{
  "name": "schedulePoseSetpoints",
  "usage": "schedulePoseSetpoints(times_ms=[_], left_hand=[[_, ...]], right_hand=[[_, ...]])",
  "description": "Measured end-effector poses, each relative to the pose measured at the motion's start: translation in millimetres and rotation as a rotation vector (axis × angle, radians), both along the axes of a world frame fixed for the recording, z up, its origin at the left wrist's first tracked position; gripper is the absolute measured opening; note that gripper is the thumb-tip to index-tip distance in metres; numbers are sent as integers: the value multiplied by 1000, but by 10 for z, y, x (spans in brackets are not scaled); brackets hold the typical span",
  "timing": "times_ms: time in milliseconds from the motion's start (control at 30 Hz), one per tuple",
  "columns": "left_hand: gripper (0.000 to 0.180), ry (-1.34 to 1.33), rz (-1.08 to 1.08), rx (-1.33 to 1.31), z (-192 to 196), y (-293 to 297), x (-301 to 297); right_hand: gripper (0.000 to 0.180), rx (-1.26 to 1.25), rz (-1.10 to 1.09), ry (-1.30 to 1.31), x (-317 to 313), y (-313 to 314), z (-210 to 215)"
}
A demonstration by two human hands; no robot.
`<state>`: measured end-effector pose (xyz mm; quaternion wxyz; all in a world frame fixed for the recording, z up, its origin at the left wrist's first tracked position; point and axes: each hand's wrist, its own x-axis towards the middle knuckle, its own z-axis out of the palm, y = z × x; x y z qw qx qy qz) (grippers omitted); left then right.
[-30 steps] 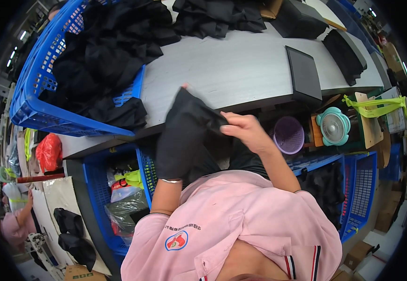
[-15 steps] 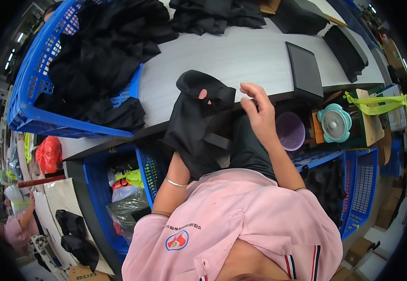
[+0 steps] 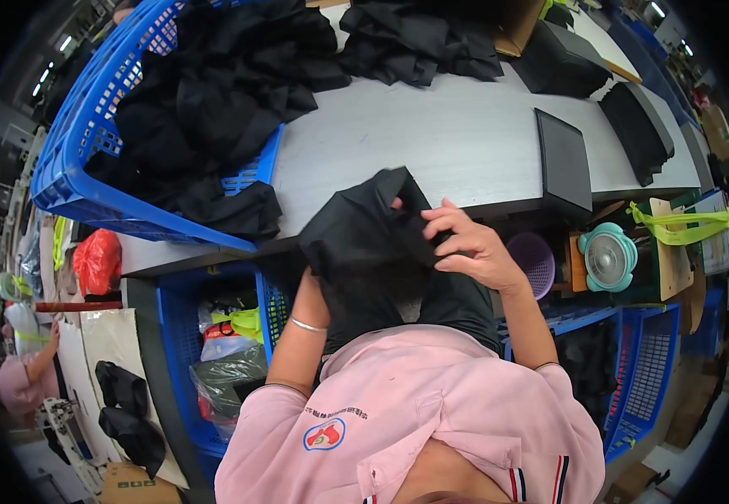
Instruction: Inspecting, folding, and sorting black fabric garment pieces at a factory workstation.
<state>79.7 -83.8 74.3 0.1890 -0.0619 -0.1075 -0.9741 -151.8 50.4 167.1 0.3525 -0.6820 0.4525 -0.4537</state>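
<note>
While black cloth (image 3: 364, 227) is held, pale table (image 3: 432, 134), fan (image 3: 608, 258)

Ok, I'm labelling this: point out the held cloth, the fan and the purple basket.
Held cloth (image 3: 364, 227), head view: its middle.
Fan (image 3: 609, 257), head view: front grille.
Purple basket (image 3: 534, 264), head view: inner wall.

Black cloth (image 3: 364, 231) mostly covers the left hand (image 3: 396, 203)
</note>
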Motion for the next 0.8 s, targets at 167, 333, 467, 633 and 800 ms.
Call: schedulePoseSetpoints(times_ms=[167, 333, 467, 633, 800], left_hand=[[55, -628, 417, -670, -582, -223, 221], [52, -834, 504, -397, -123, -68, -173], [45, -790, 610, -639, -94, 122, -429], [22, -1042, 807, -774, 7, -23, -177], [33, -1130, 1299, -1294, 248, -606, -553]], right_hand=[[16, 112, -227, -150, -257, -205, 105], [23, 68, -632, -144, -691, -1025, -83], [24, 7, -701, -384, -941, -1442, -480], [29, -30, -816, -211, -674, -1066, -671], [31, 206, -566, -495, -355, -958, -745]])
